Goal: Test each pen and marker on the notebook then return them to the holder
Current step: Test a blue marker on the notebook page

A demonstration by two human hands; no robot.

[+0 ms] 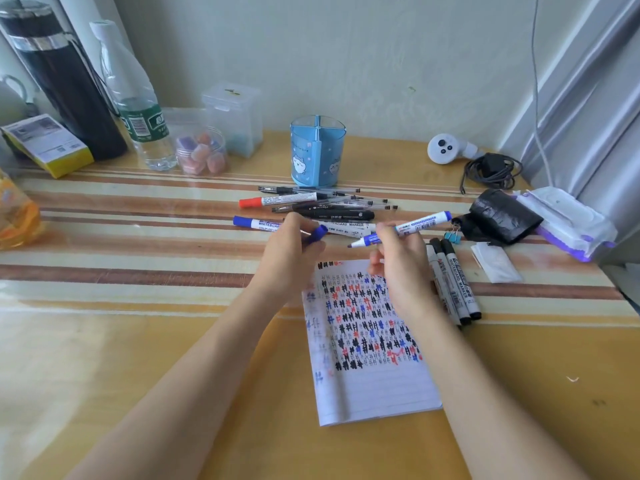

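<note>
1. While the right hand [398, 261] pinches the blue marker [419, 224] down near its nib end, the bare tip pokes out to the left of the grip. The long white barrel angles up and away to the right of it.
2. The left hand [289, 249] has its fingers curled round the blue cap [317, 233], just left of the nib and not touching it.
3. Handling-wise I'd guess it's light, stiff plastic and a bit slick on the label. Holding it low near the nib like that looks like the sensible spot for writing. That wet tip will probably smudge whatever it brushes.
4. The notebook [367, 386] lies flat right below the grip, its page crammed with black, blue and red hash marks.
5. Beyond the grip there's a loose pile of pens and markers [329, 202]. Further back stands the blue holder [317, 150], with nothing sticking out of it.
6. A few black markers [455, 282] lie just right of the grip.
</note>
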